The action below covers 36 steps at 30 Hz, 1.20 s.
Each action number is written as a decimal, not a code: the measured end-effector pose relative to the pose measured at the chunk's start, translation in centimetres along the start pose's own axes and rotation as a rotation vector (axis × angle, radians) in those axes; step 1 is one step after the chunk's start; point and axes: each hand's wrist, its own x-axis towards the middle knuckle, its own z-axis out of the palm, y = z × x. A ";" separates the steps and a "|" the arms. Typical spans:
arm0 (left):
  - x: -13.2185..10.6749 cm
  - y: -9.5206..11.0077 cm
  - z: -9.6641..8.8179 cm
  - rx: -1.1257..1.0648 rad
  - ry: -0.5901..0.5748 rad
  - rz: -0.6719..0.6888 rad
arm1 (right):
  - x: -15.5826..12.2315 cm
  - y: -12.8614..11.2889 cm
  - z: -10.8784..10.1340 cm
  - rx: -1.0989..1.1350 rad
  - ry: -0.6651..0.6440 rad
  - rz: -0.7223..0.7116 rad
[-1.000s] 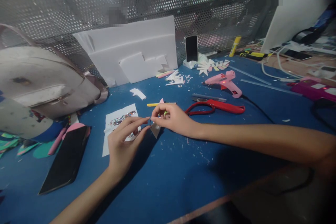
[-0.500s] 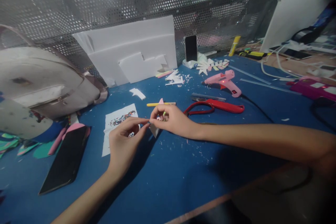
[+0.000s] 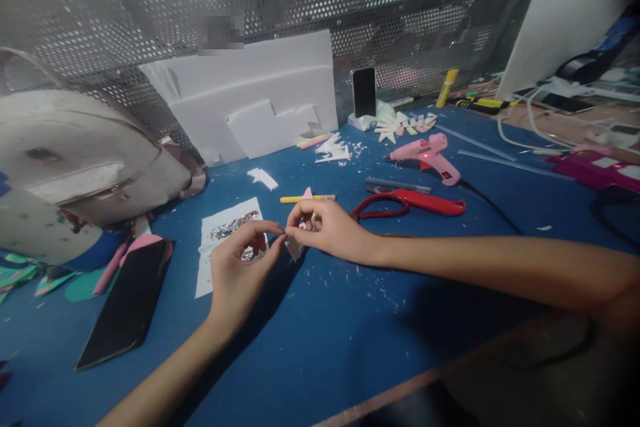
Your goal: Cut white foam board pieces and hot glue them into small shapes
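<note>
My left hand (image 3: 245,260) and my right hand (image 3: 330,227) meet fingertip to fingertip over the blue table. A small white piece (image 3: 294,250), like foam or paper, hangs below the right fingers, which pinch it; most of it is hidden. The left thumb and forefinger close at its left edge, and whatever lies between them is too small to name. Left of the hands, a white paper (image 3: 204,273) bears shiny glitter flakes (image 3: 235,223), partly behind my left hand. Just beyond the right fingers lies a yellow pen-like stick (image 3: 295,199).
Red-handled scissors (image 3: 425,202) and a pink glue gun (image 3: 433,157) lie to the right. White scraps (image 3: 333,147) are farther back, before white boards (image 3: 300,93) and an upright phone (image 3: 364,92). At left are a dark phone (image 3: 125,307) and a pale backpack (image 3: 100,147).
My left hand has shifted very slightly right, and its thumb and forefinger have tilted a little. The right hand stays nearly still at the white piece.
</note>
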 end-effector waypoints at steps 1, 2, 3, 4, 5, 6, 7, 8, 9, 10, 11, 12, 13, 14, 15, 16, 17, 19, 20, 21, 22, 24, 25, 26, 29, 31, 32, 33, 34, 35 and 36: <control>0.0 0.0 0.0 0.022 0.007 0.012 | 0.0 0.1 0.0 0.001 0.002 -0.002; 0.0 0.0 0.0 0.045 0.014 0.028 | 0.0 0.1 0.0 0.004 0.004 0.000; 0.1 0.1 0.0 0.068 0.022 0.053 | 0.0 0.2 0.1 0.009 0.006 0.005; 0.1 0.1 -0.1 0.093 0.028 0.087 | 0.1 0.2 0.1 0.015 0.008 0.009; 0.1 0.1 -0.1 0.120 0.030 0.128 | 0.1 0.2 0.1 0.021 0.010 0.012; 0.2 0.1 -0.1 0.149 0.029 0.171 | 0.1 0.2 0.1 0.025 0.012 0.013; 0.3 0.0 -0.2 0.173 0.029 0.214 | 0.1 0.2 0.1 0.026 0.012 0.014; 0.3 0.0 -0.2 0.194 0.024 0.252 | 0.2 0.2 0.0 0.026 0.012 0.014; 0.3 0.0 -0.3 0.208 0.019 0.280 | 0.2 0.2 0.0 0.024 0.010 0.013; 0.4 -0.1 -0.3 0.215 0.014 0.296 | 0.2 0.2 0.0 0.022 0.006 0.015; 0.4 -0.1 -0.4 0.215 0.010 0.304 | 0.2 0.2 0.0 0.021 0.002 0.017; 0.4 -0.1 -0.4 0.213 0.007 0.302 | 0.2 0.2 0.0 0.021 -0.002 0.017; 0.4 -0.2 -0.4 0.208 0.005 0.296 | 0.2 0.2 0.0 0.022 -0.004 0.016; 0.4 -0.2 -0.5 0.200 0.006 0.286 | 0.2 0.3 0.0 0.023 -0.004 0.014; 0.3 -0.2 -0.5 0.190 0.006 0.274 | 0.2 0.3 0.0 0.024 -0.004 0.011; 0.3 -0.2 -0.5 0.180 0.003 0.264 | 0.2 0.3 0.0 0.025 -0.002 0.006; 0.3 -0.3 -0.5 0.169 0.001 0.255 | 0.2 0.4 0.0 0.026 0.002 -0.001; 0.3 -0.2 -0.6 0.150 -0.003 0.243 | 0.2 0.4 0.0 0.024 0.005 -0.013; 0.3 -0.2 -0.6 0.142 -0.005 0.238 | 0.2 0.4 0.0 0.020 0.004 -0.018; 0.4 -0.1 -0.5 0.137 -0.005 0.230 | 0.2 0.4 0.0 0.014 0.003 -0.025; 0.4 -0.1 -0.5 0.131 -0.005 0.220 | 0.2 0.4 -0.1 0.007 0.001 -0.032; 0.5 0.1 -0.5 0.121 -0.008 0.188 | 0.2 0.4 -0.1 -0.007 -0.004 -0.042; 0.6 0.1 -0.4 0.115 -0.011 0.168 | 0.2 0.4 -0.1 -0.011 -0.006 -0.045; 0.6 0.1 -0.4 0.108 -0.014 0.149 | 0.2 0.4 -0.2 -0.015 -0.006 -0.047; 0.6 0.1 -0.4 0.081 -0.026 0.085 | 0.3 0.5 -0.2 -0.031 -0.009 -0.046; 0.6 0.0 -0.5 0.057 -0.039 0.036 | 0.3 0.6 -0.2 -0.058 -0.016 -0.044; 0.5 -0.1 -0.5 0.046 -0.049 0.010 | 0.3 0.6 -0.3 -0.077 -0.018 -0.043; 0.5 -0.2 -0.5 0.039 -0.059 -0.018 | 0.3 0.6 -0.3 -0.099 -0.019 -0.044; 0.5 -0.2 -0.5 0.033 -0.070 -0.047 | 0.2 0.5 -0.3 -0.124 -0.018 -0.047; 0.5 -0.2 -0.5 0.026 -0.084 -0.078 | 0.2 0.5 -0.4 -0.151 -0.021 -0.054; 0.5 -0.3 -0.5 0.018 -0.102 -0.113 | 0.2 0.5 -0.4 -0.179 -0.022 -0.063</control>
